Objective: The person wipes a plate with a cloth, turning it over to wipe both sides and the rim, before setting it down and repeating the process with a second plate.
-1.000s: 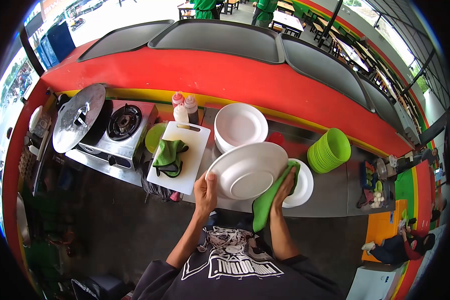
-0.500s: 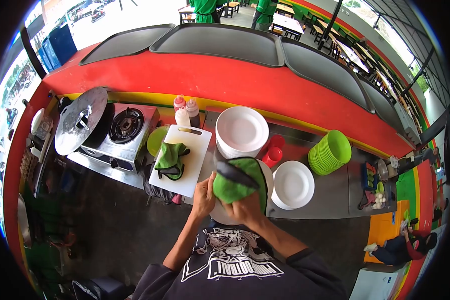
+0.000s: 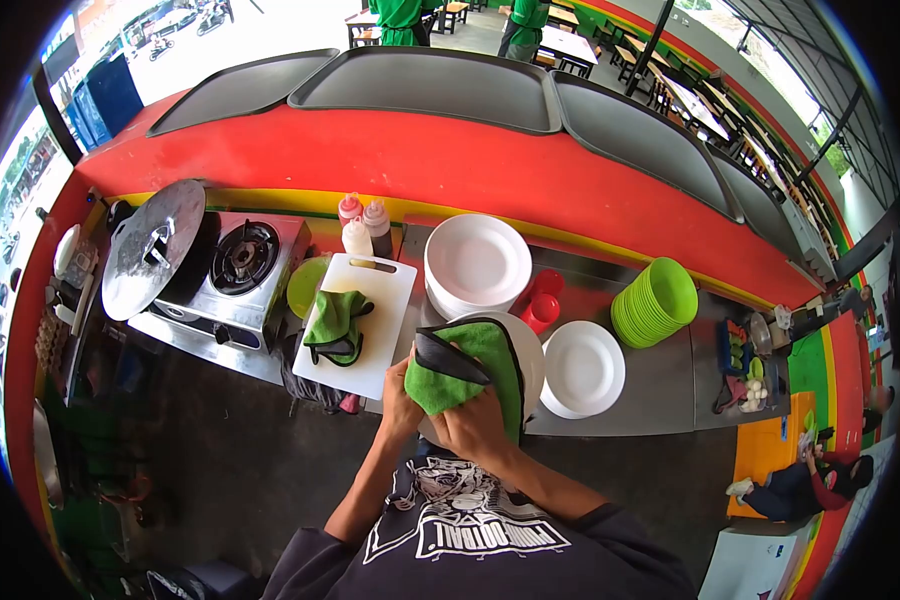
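In front of my body is a white plate (image 3: pixel 535 365), mostly covered by a green cloth (image 3: pixel 502 362) with black edging. My left hand (image 3: pixel 401 402) is closed at the plate's left edge, its fingers partly hidden and close to the cloth. On the plate's near side my right hand (image 3: pixel 475 428) presses into the cloth, its fingertips under a fold. A second green cloth (image 3: pixel 338 322) lies crumpled on a white cutting board (image 3: pixel 395 310) to the left.
Beyond the plate stands a stack of white plates (image 3: pixel 478 262); white bowls (image 3: pixel 582 368) sit to its right. Red cups (image 3: pixel 542 312) and stacked green bowls (image 3: pixel 660 302) are nearby. A gas stove (image 3: pixel 245 258), a metal lid (image 3: pixel 155 250) and squeeze bottles (image 3: pixel 358 238) stand left.
My right hand has moved slightly left and toward my body with the cloth. A fold now shows the cloth's dark underside and edging. My left hand stays at the plate's edge.
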The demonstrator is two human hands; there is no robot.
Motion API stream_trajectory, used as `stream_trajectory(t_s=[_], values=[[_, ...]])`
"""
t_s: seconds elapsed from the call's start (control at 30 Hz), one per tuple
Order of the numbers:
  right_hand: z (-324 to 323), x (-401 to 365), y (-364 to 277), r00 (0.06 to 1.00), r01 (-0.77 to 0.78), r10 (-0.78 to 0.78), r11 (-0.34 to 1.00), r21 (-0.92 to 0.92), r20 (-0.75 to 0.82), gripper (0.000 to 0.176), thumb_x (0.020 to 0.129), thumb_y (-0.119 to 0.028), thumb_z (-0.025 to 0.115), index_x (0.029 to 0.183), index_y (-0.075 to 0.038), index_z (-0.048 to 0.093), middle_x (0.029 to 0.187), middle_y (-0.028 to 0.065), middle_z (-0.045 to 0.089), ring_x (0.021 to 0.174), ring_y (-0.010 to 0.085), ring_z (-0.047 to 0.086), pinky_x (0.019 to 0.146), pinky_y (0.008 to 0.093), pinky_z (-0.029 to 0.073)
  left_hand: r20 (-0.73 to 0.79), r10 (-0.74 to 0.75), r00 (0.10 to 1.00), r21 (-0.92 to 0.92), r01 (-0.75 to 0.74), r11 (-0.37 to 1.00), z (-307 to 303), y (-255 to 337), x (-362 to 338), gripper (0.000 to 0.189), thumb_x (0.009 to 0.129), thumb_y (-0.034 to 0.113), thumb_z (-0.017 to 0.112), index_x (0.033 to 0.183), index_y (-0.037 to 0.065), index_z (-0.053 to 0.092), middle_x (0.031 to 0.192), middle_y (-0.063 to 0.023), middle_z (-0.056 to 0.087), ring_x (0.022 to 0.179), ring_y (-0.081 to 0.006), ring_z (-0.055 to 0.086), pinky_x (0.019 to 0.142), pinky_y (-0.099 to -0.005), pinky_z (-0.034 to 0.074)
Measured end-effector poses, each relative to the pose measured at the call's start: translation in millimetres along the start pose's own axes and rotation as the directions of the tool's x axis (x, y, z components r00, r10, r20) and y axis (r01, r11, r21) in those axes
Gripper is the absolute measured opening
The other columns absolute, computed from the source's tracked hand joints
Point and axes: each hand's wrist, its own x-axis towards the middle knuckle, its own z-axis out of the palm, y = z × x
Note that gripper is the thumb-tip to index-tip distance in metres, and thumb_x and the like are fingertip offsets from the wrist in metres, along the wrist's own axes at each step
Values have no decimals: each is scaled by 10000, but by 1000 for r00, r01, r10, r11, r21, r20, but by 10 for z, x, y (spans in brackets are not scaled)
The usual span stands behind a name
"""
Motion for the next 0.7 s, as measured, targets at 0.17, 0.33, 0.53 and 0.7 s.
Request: stream_trajectory(t_s=[0.17, 0.33, 0.53, 0.7], values=[[-108, 202, 442, 968, -240, 244, 968, 75, -56, 282, 921, -211, 568, 1104, -6, 628, 1030, 226, 633, 964, 430, 587, 883, 504, 433, -1, -57, 998, 96, 57, 994, -131, -23, 53, 560, 1051, 428, 411, 766, -4, 626, 644, 38, 513, 596, -38, 423, 499, -250, 349], [52, -145, 945, 812, -511, 581, 750, 421, -48, 395, 1044, -306, 408, 1083, 50, 575, 964, 248, 610, 893, 408, 574, 789, 436, 437, -177, -127, 976, -79, 115, 990, -172, 20, 41, 580, 1036, 480, 413, 844, -10, 656, 697, -8, 612, 591, -48, 514, 519, -231, 416], [476, -854, 296, 870, -455, 490, 843, 289, -60, 323, 1004, -165, 450, 1212, 68, 533, 1216, 291, 521, 1130, 454, 481, 1001, 505, 345, -390, -193, 900, -328, 60, 943, -143, -74, 136, 574, 1042, 481, 389, 893, -11, 644, 736, -22, 628, 598, -71, 536, 544, -241, 445], [339, -636, 0, 979, -81, 57, 990, 116, 194, 443, 815, -134, 601, 1232, 9, 562, 1287, 266, 519, 1226, 467, 462, 1050, 588, 316, -367, -209, 907, -320, 88, 943, -21, 1, 157, 590, 1036, 493, 404, 820, 0, 647, 699, -9, 610, 572, -60, 493, 524, -237, 405]])
